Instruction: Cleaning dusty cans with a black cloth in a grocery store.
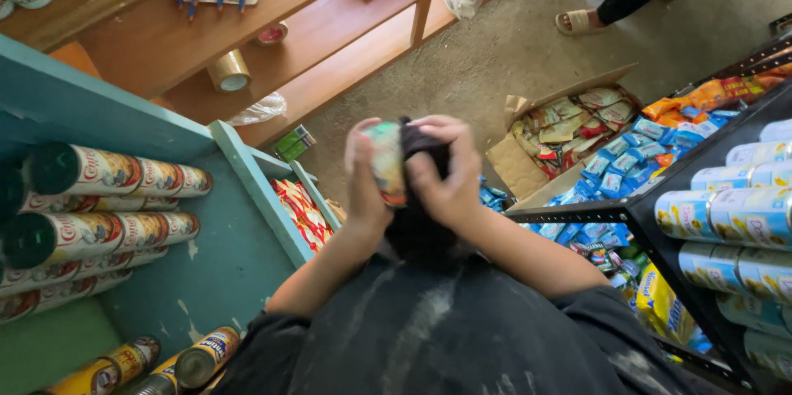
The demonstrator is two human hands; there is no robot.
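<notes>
Teal shelf [239, 255] holds rows of cans [107, 234].

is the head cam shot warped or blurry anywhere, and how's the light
Head view: strong wide-angle bend, so the teal shelf and black rack lean outward; the can between the left hand and right hand is motion-smeared, its label unreadable; the light is soft and even daylight, brightest on the floor, with no hard glare.

Held in both hands: 1 small can [386, 161] with a pale, many-coloured label. On the teal shelf at left: lying cans [107, 172] with white-and-red labels. Lower left: yellow-labelled cans [111, 368]. On the black rack at right: blue-and-white cans [734, 213]. On the floor: open cardboard box [528, 166] of snack packets, with blue packets [635, 160] beside.
</notes>
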